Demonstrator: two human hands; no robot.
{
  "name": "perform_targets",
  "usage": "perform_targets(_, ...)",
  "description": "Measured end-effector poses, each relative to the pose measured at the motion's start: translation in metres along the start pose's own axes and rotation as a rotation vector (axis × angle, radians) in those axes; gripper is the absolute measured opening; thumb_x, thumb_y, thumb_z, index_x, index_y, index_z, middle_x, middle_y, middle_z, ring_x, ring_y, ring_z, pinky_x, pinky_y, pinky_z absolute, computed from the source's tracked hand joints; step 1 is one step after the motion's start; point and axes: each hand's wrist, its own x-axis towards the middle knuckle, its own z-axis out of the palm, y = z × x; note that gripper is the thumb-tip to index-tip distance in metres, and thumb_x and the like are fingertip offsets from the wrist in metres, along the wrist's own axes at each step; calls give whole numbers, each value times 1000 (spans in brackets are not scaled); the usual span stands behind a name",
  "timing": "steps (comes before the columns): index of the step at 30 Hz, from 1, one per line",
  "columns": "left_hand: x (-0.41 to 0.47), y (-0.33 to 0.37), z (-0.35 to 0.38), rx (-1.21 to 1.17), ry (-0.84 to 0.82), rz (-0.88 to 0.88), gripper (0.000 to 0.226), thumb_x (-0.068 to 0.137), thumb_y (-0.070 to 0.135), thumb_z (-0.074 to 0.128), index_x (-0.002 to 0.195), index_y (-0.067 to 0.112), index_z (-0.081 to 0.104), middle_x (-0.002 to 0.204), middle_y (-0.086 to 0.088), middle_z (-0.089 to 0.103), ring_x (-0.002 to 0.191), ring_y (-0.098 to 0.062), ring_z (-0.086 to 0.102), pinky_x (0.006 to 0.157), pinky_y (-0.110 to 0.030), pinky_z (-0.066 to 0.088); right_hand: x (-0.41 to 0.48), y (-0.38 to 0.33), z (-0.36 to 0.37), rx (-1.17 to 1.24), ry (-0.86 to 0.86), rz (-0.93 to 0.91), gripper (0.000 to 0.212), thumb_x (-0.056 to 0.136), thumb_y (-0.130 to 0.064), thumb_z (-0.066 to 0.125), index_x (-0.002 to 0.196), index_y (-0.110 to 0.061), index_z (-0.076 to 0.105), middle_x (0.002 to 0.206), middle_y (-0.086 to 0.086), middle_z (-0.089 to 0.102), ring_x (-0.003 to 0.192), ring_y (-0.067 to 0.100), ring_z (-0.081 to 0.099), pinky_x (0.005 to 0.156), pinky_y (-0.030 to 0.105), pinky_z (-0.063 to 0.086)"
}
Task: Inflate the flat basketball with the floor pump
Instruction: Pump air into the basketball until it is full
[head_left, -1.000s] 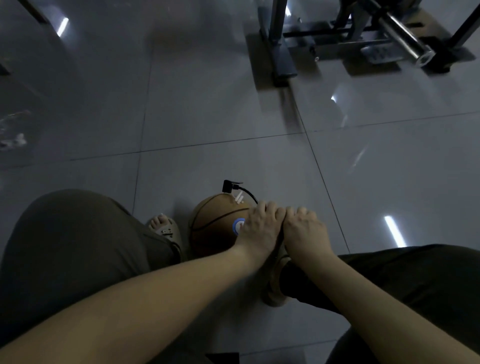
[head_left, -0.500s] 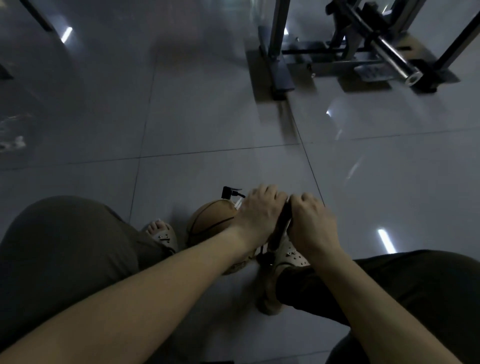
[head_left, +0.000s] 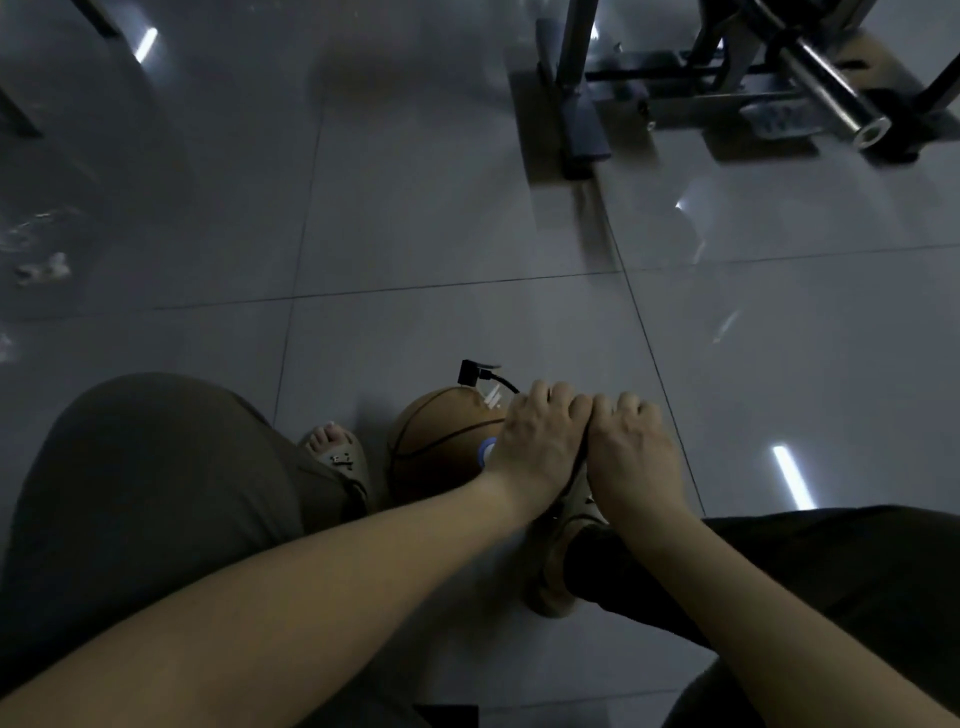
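Note:
An orange-brown basketball (head_left: 439, 441) lies on the tiled floor between my feet. A black hose with a black connector (head_left: 470, 372) curves onto the ball's top. My left hand (head_left: 537, 436) and my right hand (head_left: 631, 449) sit side by side, fingers curled over the pump handle, which is almost wholly hidden under them. A dark sliver of the pump (head_left: 579, 470) shows between the hands, and the pump body below is hidden. My right foot in a beige sandal (head_left: 558, 566) stands right under the hands.
My left foot in a sandal (head_left: 337, 452) stands left of the ball. A metal weight rack with a barbell end (head_left: 831, 104) occupies the far right. Grey glossy floor tiles (head_left: 415, 218) stretch ahead. My knees frame the view on both sides.
Both hands went up with the handle half a second ago and have come back down low beside the ball. The ball has stayed in place.

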Motion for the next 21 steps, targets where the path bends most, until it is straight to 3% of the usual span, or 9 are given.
perform_targets(4,-11,-1,21,70,-107,11,24,88,15,38,108,15,52,98,-7,54,84,-21,49,68,-32,41,-3,-6,18,-5,-135,-2,11,97,-15,36,103,-16,44,99,8,48,86,22,43,67,29,45)
perform_targets(7,-21,2,31,62,-136,29,26,90,16,36,111,15,53,101,-7,55,86,-20,50,66,-28,38,-10,-9,28,-12,-240,19,11,99,-17,38,108,-14,44,100,9,47,90,25,46,71,36,55)
perform_targets(12,-11,7,29,-16,-201,-27,31,96,17,29,117,14,51,110,-10,54,97,-24,48,80,-34,44,-6,1,22,57,-201,-59,15,97,-10,44,111,-13,48,107,6,51,96,22,49,81,30,46)
perform_targets(14,-5,3,22,-78,-223,-27,35,96,21,23,118,15,49,113,-10,53,101,-26,47,87,-36,43,-3,3,13,154,-220,2,16,94,-8,50,109,-14,49,111,6,51,100,23,49,77,30,44)
perform_targets(18,17,-9,-25,-153,-108,11,38,89,24,23,111,13,53,110,-9,54,100,-26,48,76,-31,31,6,5,-19,284,-14,78,18,84,-5,54,97,-14,46,103,9,54,90,29,53,64,34,37)
perform_targets(21,45,-16,-77,-277,-50,24,16,90,17,48,102,11,56,101,-6,53,89,-20,45,70,-30,29,10,15,-60,401,245,61,13,84,-10,52,97,-12,50,96,7,56,79,24,48,63,33,36)
